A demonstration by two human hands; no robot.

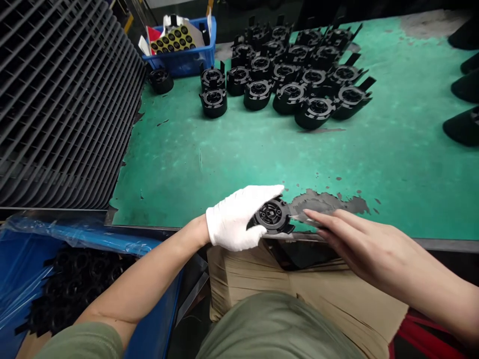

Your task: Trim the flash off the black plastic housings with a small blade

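Note:
My left hand (239, 218), in a white glove, is closed around a round black plastic part (272, 214) at the table's front edge. Rings, ribs and a small square centre show on the face of this part, and short tabs stick out from its rim. My bare right hand (352, 234) pinches a thin metal blade-like tool (307, 220), whose pale tip points left and meets or nearly meets the part's right rim. My fingers cover much of the tool, so its exact kind is unclear.
Several black round housings (292, 94) stand on the green tabletop (224, 159). Behind are a blue bin (183, 59) with sticker sheets and a lone black piece (160, 81). Dark slatted racks (63, 99) rise at left; black cones (466, 124) stand right. A lined blue crate (149, 309) holds black parts.

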